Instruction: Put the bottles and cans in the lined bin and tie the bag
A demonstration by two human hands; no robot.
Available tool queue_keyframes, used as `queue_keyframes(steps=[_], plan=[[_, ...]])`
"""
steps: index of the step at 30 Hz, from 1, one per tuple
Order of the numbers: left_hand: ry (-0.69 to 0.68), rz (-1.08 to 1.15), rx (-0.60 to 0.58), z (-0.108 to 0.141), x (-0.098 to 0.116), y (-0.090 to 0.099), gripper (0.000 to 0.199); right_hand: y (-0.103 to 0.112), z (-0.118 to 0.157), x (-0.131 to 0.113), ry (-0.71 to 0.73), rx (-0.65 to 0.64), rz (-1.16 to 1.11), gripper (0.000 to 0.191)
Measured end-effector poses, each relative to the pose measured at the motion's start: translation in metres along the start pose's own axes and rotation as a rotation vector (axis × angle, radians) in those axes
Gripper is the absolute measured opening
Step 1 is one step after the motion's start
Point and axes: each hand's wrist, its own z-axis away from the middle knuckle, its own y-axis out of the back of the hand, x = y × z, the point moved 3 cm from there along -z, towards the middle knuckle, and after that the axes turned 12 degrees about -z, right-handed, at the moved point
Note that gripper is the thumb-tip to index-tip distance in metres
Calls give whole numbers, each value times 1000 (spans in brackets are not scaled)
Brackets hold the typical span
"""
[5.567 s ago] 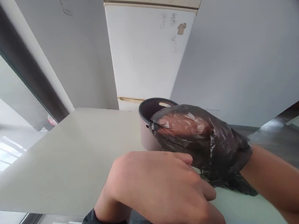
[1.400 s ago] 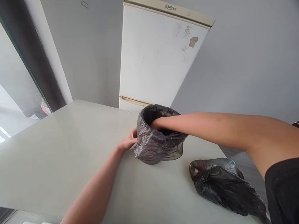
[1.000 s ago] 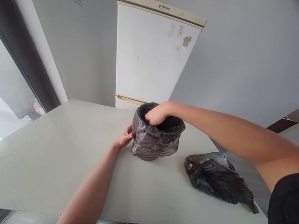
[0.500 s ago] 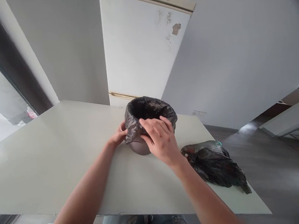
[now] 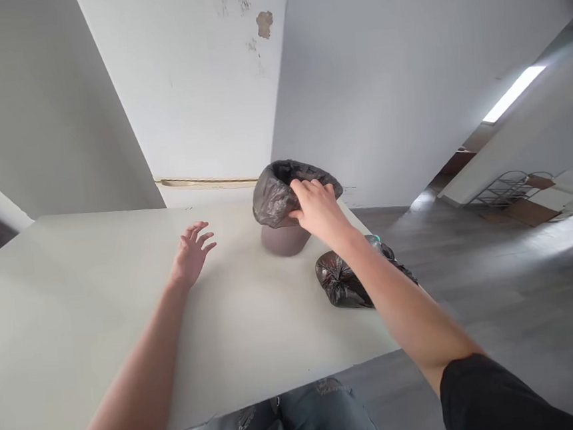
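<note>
A brown trash bin (image 5: 286,240) stands on the white table, tilted a little. A black garbage bag (image 5: 274,199) lines it and is folded down over its rim. My right hand (image 5: 319,209) grips the near rim through the bag, thumb outside and fingers over the edge. To the left, my left hand (image 5: 192,253) hovers apart from the bin with its fingers spread, holding nothing. A tied, filled black garbage bag (image 5: 339,278) lies right of the bin, partly hidden behind my right forearm.
The white table (image 5: 99,312) ends at its right side above a grey wood floor (image 5: 475,305). Behind it stand a white refrigerator (image 5: 206,95) and a grey wall (image 5: 378,66). Metal racks (image 5: 502,189) are on the floor far right.
My left hand has let go of the bin's side and moved left, opening. My right hand has closed on the rim. The view has turned to the right.
</note>
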Motion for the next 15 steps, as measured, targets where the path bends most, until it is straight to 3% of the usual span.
queue_keyframes(steps=[4,7,9,12,13,15], plan=[[17,-61,-86,1,1,-8,55,-2,-11,49,-38,-86,75,47],[28,-80,-185,3,0,-11,65,1,-12,73,-40,-135,79,58],[56,-112,-252,5,-2,-11,71,14,-5,80,-9,-130,35,75],[109,-167,-292,9,-4,-9,74,53,25,94,-8,31,-78,95],[122,-179,-290,9,-4,-9,74,67,41,104,-35,101,-126,89],[135,-193,-284,9,-4,-9,74,84,80,132,-136,187,-234,57]])
